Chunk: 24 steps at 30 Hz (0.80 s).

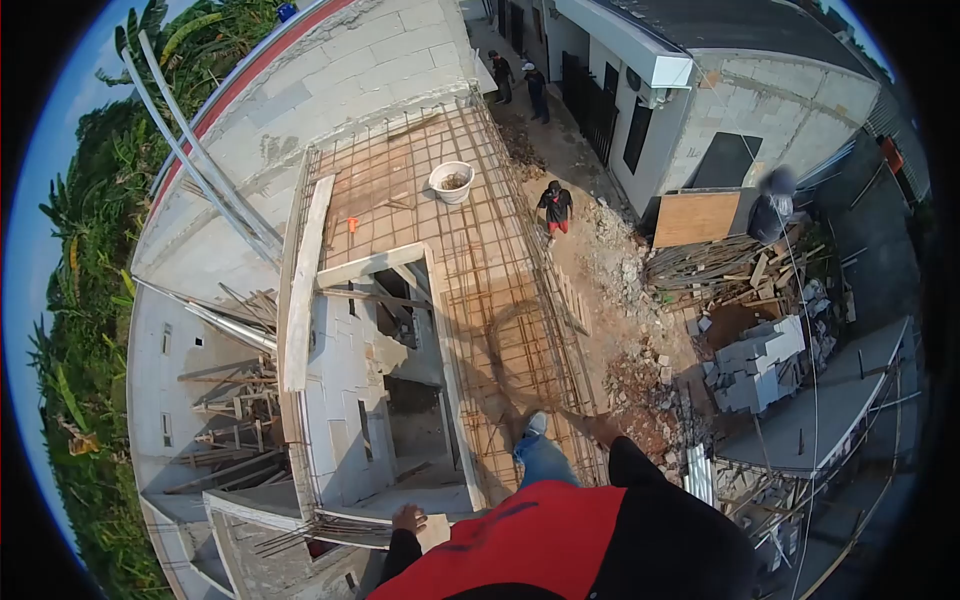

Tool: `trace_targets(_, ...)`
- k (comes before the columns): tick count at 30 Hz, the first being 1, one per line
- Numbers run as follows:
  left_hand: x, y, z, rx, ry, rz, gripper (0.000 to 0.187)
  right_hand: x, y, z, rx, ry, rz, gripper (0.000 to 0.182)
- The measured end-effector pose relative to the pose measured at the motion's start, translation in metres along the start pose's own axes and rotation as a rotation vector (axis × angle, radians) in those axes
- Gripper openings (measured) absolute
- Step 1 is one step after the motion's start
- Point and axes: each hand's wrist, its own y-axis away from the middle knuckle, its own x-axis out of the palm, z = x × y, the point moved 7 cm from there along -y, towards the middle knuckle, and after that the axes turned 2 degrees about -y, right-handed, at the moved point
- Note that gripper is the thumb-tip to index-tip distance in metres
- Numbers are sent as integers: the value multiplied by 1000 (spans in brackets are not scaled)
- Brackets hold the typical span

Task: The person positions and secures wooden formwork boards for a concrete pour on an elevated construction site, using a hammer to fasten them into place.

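Note:
My left hand (409,518) is low in the view, beside a short pale board (434,532); its fingers look loosely apart and hold nothing that I can see. My right hand (604,431) reaches out over the outer edge of the steel bar grid (480,290), small and dark, its fingers not clear. Under me, one shoe (537,424) stands on the wooden formwork (490,385) below the bars. Farther along the grid sits a white bucket (452,182) with grey-brown material in it. An orange object (352,225) lies on the bars to its left.
A framed opening (432,300) drops to a lower room on the left, with a long plank (306,280) beyond it. The right edge falls to a rubble-strewn lane (610,270), where a person (555,207) stands. Two more people are farther off. Stacked blocks (760,360) lie right.

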Motion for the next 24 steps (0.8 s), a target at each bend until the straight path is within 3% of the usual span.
trace_targets(1, 30, 26, -45, 214, -227, -72, 25, -29, -12, 17, -33, -108, -58, 38)
trace_targets(2, 48, 38, -76, 215, -228, -53, 24, -89, -18, 46, 78, -441, 4, 39)
trace_targets(4, 42, 30, -105, 243, -335, -61, 24, -120, -35, 57, -196, -498, -49, 43)
trace_targets(6, 31, 47, -128, 222, -395, -100, 24, -132, -37, 51, -115, -547, -2, 44)
trace_targets(8, 9, 64, -145, 38, -562, -202, 23, -107, -27, 40, -26, -621, 28, 44)
trace_targets(10, 5, 77, -171, -30, -695, -143, 22, -82, -14, 12, 90, -424, -238, 48)
trace_targets(11, -2, 73, -176, -102, -791, -77, 23, -70, 2, 9, 103, -435, -246, 48)
trace_targets(13, -7, 46, -200, -120, -818, -14, 18, -31, 44, -7, 372, -597, -205, 44)
trace_targets(14, -13, 20, -209, -90, -693, -55, 16, -15, 68, -12, 490, -483, -296, 39)
trace_targets(15, 15, 27, -224, -4, -744, -28, 17, 5, 98, -14, 607, -365, -377, 36)
trace_targets(17, 52, 12, -247, 126, -681, -171, 23, 48, 141, -18, 588, -275, -32, 28)
trace_targets(18, 93, 31, -256, 283, -718, -173, 26, 64, 161, -15, 482, -199, 57, 25)
trace_targets(20, 150, 21, -262, 386, -884, -34, 33, 128, 209, -29, 380, -163, 173, 21)
trace_targets(21, 178, 6, -273, 646, -1139, 24, 32, 169, 227, -39, 385, -202, 205, 21)
trace_targets(22, 205, -9, -279, 913, -1388, 83, 32, 180, 248, -43, 499, -278, 236, 21)
trace_targets(24, 242, -13, -287, 839, -1451, 46, 30, 192, 277, -41, 758, -468, 245, 22)
